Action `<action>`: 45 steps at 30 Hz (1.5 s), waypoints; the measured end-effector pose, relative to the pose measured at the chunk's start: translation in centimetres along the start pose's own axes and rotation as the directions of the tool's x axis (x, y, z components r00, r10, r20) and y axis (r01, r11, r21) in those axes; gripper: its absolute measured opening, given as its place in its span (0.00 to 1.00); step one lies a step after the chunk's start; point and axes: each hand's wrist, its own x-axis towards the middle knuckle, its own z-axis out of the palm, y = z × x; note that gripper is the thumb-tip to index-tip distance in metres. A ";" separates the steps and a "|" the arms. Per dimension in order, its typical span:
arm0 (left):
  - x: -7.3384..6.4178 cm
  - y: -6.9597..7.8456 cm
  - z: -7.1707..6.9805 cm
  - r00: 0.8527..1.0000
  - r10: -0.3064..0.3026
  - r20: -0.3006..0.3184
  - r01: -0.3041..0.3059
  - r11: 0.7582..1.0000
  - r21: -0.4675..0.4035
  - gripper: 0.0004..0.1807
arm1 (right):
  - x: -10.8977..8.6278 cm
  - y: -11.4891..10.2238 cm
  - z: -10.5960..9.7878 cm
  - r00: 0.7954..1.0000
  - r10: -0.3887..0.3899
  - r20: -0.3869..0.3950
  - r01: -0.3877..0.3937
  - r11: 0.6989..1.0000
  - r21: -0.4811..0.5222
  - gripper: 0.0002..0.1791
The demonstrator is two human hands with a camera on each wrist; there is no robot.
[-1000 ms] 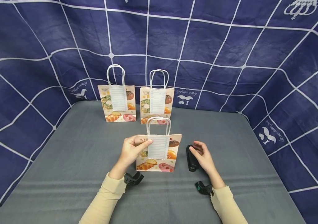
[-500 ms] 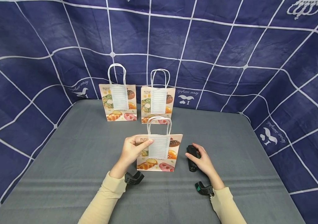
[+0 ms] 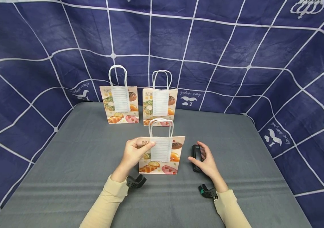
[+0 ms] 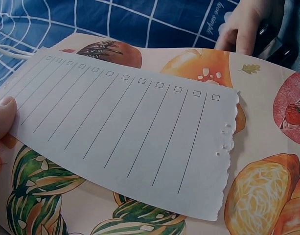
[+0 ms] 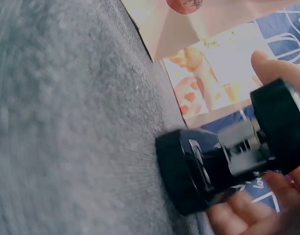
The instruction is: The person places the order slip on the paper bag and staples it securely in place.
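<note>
A small paper gift bag (image 3: 157,169) printed with bread and pastries stands upright before me, white handles up. My left hand (image 3: 133,153) pinches its upper left side, thumb in front. That thumb presses a lined white paper slip (image 4: 125,122) with a column of small boxes flat against the bag's front. Right of the bag is a black stapler (image 3: 197,156), its metal part showing in the right wrist view (image 5: 245,147). My right hand (image 3: 207,163) grips around it, thumb on the left and fingers curled on the far right side; one stapler end is at the cloth.
Two matching bags stand at the back, one on the left (image 3: 123,119) and one behind the near bag (image 3: 147,110), each with a lined slip on its front. Grey cloth (image 3: 236,142) covers the table; a blue checked curtain (image 3: 221,41) encloses the back and sides.
The right thumb has shifted from the stapler's top to its left side. The stapler has turned and moved slightly away from me. My left hand and the bag stay in place.
</note>
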 end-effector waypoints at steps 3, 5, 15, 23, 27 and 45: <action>0.0 0.0 0.0 1.000 0.005 0.002 -0.005 1.000 0.006 0.05 | 0.0 -0.5 0.0 1.000 -0.026 0.013 0.024 0.994 0.107 0.47; 0.0 0.0 0.0 1.000 0.008 0.004 -0.008 1.000 0.009 0.05 | 0.2 0.5 0.1 1.000 -0.003 0.018 0.000 0.991 0.134 0.51; 0.1 0.1 0.0 1.000 0.023 0.011 -0.023 0.999 0.023 0.04 | 0.8 0.4 0.4 0.969 0.245 -0.038 -0.231 0.948 0.218 0.46; 0.1 0.1 -0.1 1.000 0.022 0.012 -0.022 1.000 0.007 0.04 | 2.0 -3.0 0.5 0.989 0.119 -0.092 -0.072 0.913 0.402 0.28; 0.1 0.0 -0.1 1.000 0.014 0.014 -0.014 1.000 -0.009 0.05 | 2.9 -5.2 0.3 0.996 0.001 -0.088 0.039 0.894 0.447 0.26; 0.0 0.0 0.0 1.000 0.007 0.000 -0.007 1.000 0.018 0.05 | 4.7 -12.9 -0.2 0.967 -0.179 -0.183 0.234 0.909 0.346 0.29</action>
